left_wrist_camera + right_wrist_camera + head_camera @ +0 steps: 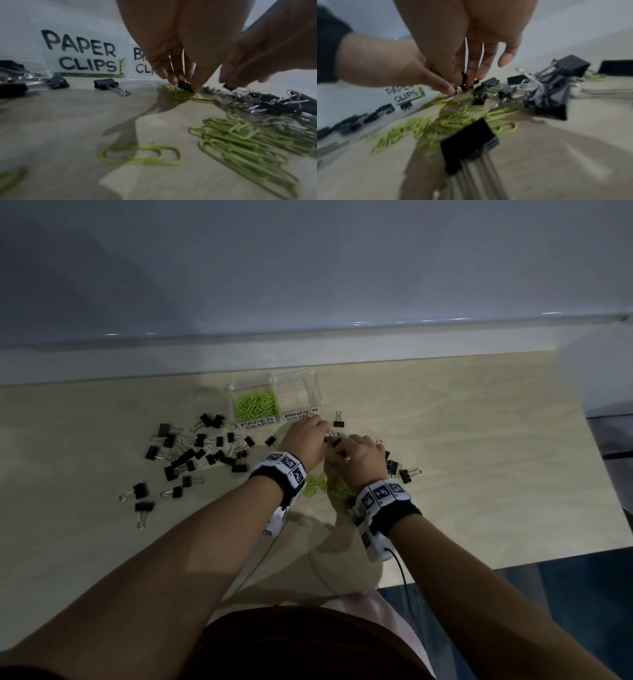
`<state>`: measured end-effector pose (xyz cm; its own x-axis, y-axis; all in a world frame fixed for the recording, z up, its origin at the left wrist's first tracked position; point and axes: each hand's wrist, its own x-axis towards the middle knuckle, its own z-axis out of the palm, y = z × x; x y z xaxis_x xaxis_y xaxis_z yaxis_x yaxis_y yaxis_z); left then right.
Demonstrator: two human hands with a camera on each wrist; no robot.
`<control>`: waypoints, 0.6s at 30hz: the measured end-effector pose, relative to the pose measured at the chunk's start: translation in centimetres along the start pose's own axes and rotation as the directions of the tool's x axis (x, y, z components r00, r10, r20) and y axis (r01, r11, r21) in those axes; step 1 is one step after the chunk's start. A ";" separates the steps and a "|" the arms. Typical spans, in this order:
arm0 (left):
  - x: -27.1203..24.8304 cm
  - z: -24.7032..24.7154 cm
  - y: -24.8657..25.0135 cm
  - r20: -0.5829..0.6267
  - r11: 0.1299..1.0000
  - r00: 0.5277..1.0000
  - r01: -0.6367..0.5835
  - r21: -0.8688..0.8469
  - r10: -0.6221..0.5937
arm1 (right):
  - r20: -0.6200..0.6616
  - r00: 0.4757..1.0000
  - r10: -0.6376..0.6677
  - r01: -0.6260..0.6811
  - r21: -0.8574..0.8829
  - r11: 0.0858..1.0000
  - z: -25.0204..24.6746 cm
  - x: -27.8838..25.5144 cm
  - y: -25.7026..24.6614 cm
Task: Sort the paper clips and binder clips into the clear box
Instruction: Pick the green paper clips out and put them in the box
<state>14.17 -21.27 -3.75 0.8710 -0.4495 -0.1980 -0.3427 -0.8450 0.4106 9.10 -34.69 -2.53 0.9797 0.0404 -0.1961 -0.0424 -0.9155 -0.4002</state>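
Observation:
The clear box stands at the back of the table. Its left half, labelled PAPER CLIPS, holds green paper clips; the half labelled BINDER CLIPS looks bare. Just in front of it both hands meet over a mixed heap. My left hand pinches a small black binder clip at the table. My right hand pinches another black binder clip. Loose green paper clips lie under my wrists.
Several black binder clips are scattered left of the hands, and a few more lie to the right. One large binder clip sits right under the right wrist. The wooden table ends at a wall behind the box.

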 end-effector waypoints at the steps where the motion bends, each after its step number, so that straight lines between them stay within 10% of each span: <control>1: 0.1 0.0 -0.2 -0.015 1.000 1.000 -0.006 -0.027 0.005 | -0.052 0.998 0.033 -0.030 0.048 0.998 -0.1 0.0 0.6; 8: 0.6 -0.2 -0.1 -0.136 0.995 0.989 -0.067 -0.071 0.056 | -0.204 0.954 0.221 -0.212 0.066 0.975 -2.3 0.0 5.1; 18: 1.4 0.7 1.0 0.074 0.988 0.985 -0.157 -0.006 0.157 | 0.181 0.981 -0.075 0.118 -0.241 0.963 -1.6 1.3 3.0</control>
<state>14.75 -22.92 -4.26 0.7777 -0.5971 -0.1964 -0.4732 -0.7619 0.4423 10.60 -38.05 -2.57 0.9284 0.1807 -0.3248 0.1220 -0.9736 -0.1930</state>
